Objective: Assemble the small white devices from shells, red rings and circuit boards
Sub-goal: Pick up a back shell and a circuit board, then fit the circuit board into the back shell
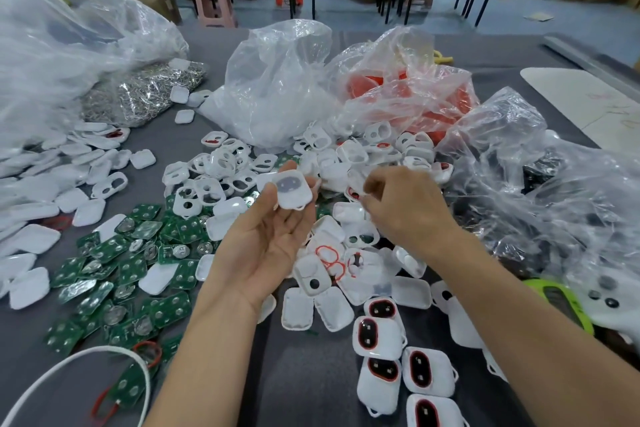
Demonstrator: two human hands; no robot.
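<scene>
- The left hand [266, 246] lies palm up, fingertips and thumb pinching a white shell [292, 189]; a device looks barely begun.
- The right hand [401, 204] curls its fingers over the shell pile [349, 156] just beyond them; blur hides whether they pinch anything.
- The next move likely calls for a red ring [329, 258], lying below the left fingertips.

Left hand [273, 236] palm-up, fingertips gripping small white rounded plastic shell [294, 189]; right hand [405, 208] palm-down, fingers pinched together, blurred.
</scene>
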